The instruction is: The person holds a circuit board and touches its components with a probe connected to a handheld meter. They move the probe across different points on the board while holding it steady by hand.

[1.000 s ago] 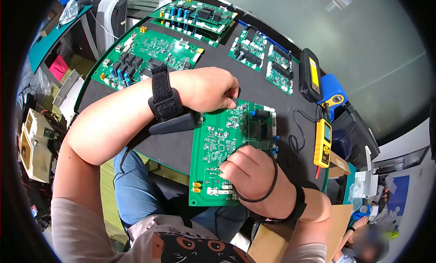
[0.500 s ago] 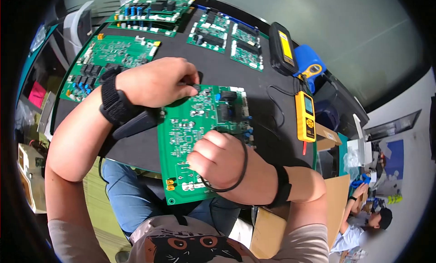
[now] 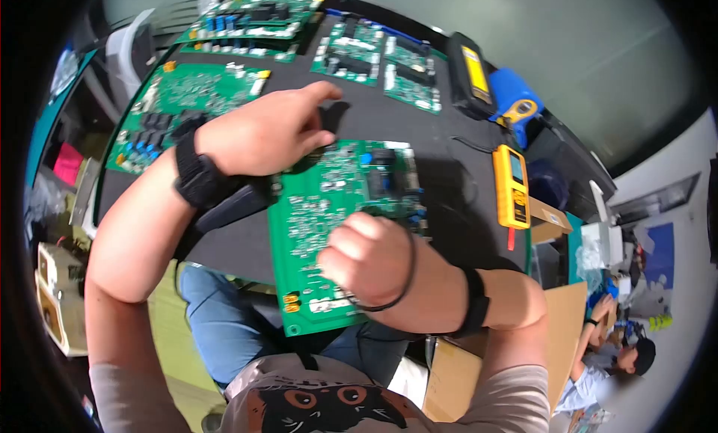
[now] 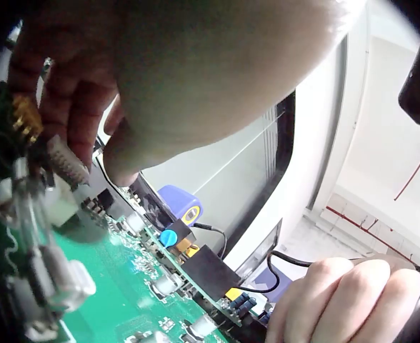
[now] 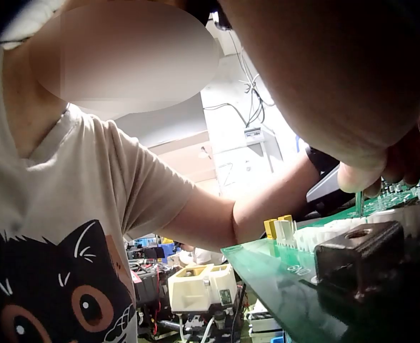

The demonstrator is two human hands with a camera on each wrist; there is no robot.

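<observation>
A large green circuit board [image 3: 299, 246], crowded with small parts, lies at the table's front edge. My right hand [image 3: 366, 261] rests low over its middle, fingers curled. Below its thumb [image 5: 360, 175], a thin metal tip [image 5: 360, 204] points down at the board, pinched in the fingers; most of that slim probe is hidden. A black cable [image 3: 411, 261] loops over this hand. At the board's far left corner is my left hand [image 3: 258, 134], index finger stretched forward and thumb apart from it near the board's edge. Nothing shows between them.
More green boards [image 3: 202, 85] lie at the left, some stacked at the back [image 3: 254, 22]; smaller boards [image 3: 348, 51] sit behind. Toward the right are a yellow handheld meter [image 3: 512, 188], a black case [image 3: 470, 78] and a blue-yellow device [image 3: 517, 100]. Another person [image 3: 636, 354] is at the far right.
My left hand's index finger and thumb, close together at the board's edge before, have spread apart. The right hand keeps its place on the board. The head view has shifted.
</observation>
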